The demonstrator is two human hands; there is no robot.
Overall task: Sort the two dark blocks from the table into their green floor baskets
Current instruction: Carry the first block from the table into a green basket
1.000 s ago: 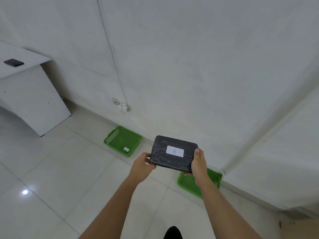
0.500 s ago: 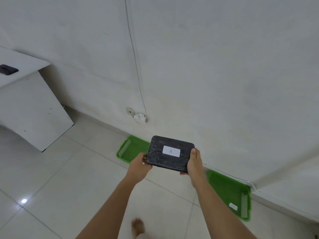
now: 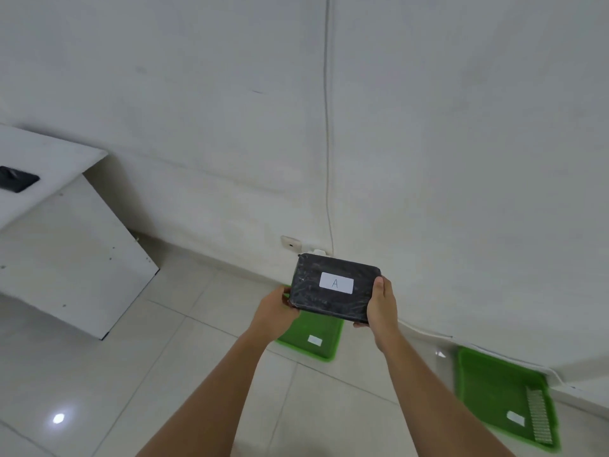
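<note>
- Block A (image 3: pixel 333 288): flat, dark, rounded corners, wrapped in shiny wrinkled film; white label on its top face reads "A"
- Block A is held in the air in front of the wall, its far edge tilted up, directly above the near green basket (image 3: pixel 313 338), not touching it
- Left hand (image 3: pixel 275 311): grips the left short edge of block A; fingers curled under that edge, thumb against its side
- Right hand (image 3: pixel 382 305): grips the right short edge of block A; thumb pressed on top near the corner, fingers wrapped beneath
- Near green basket: on the floor below block A, partly hidden by it; small white tag inside, text unreadable
- Second green basket (image 3: pixel 494 390): on the floor, well to the right of block A, by the wall; white tag inside, pale ridged strip along one side
- Second dark block (image 3: pixel 14 179): lies flat on the white table (image 3: pixel 59 159), far left of block A; no label can be made out
- Wall socket (image 3: pixel 291 244) just above and behind block A, thin cable running up the wall from beside it
</note>
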